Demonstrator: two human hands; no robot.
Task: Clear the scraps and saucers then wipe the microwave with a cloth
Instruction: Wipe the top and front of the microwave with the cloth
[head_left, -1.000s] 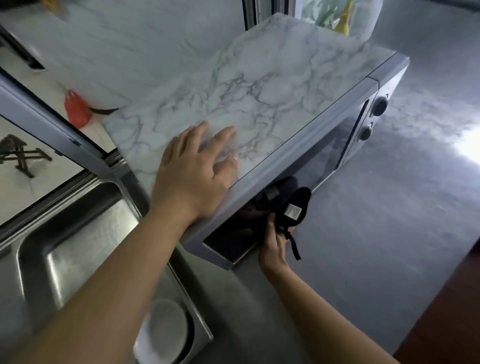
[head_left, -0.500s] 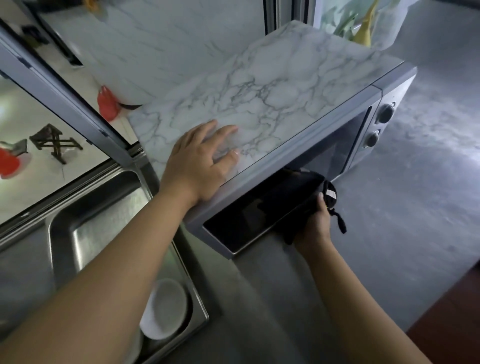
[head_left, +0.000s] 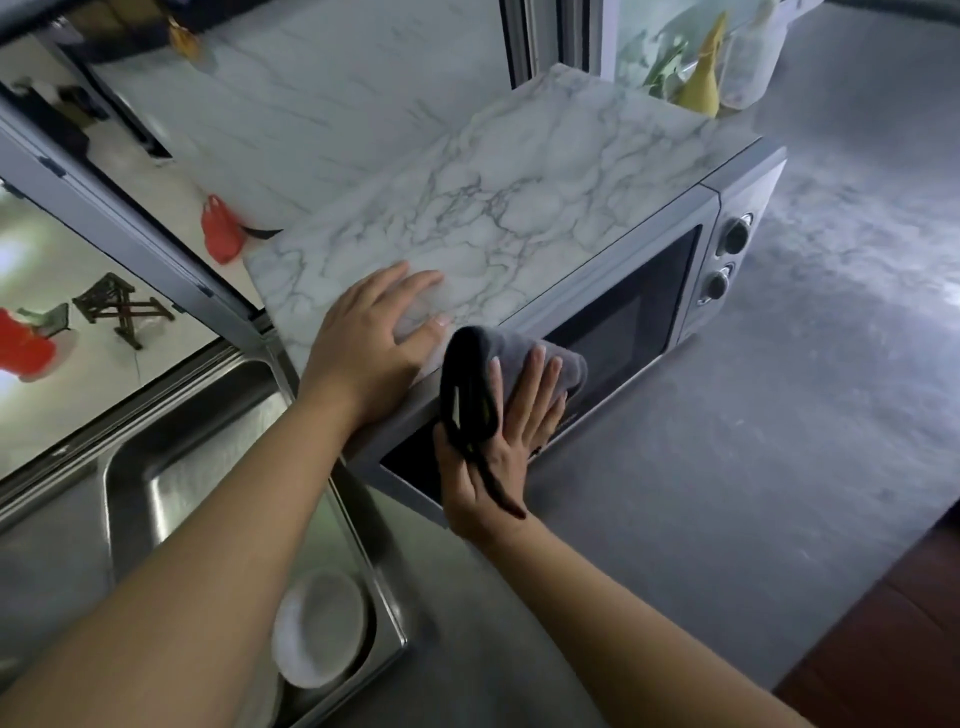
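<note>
Head: right hand (head_left: 506, 447) flat on cloth (head_left: 519, 364)

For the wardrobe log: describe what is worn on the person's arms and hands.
Nothing is worn that shows. Both forearms are bare up to the frame edge, with no sleeve in view. The left hand and right hand carry no glove, ring, watch or bracelet that can be seen. The fingers have short, pale, unpainted-looking nails.

both forearms are bare from wrist to the frame's edge, no sleeve showing. left hand (head_left: 371, 345) and right hand (head_left: 501, 447) are bare too, with short, pale, unpainted fingernails.
</note>
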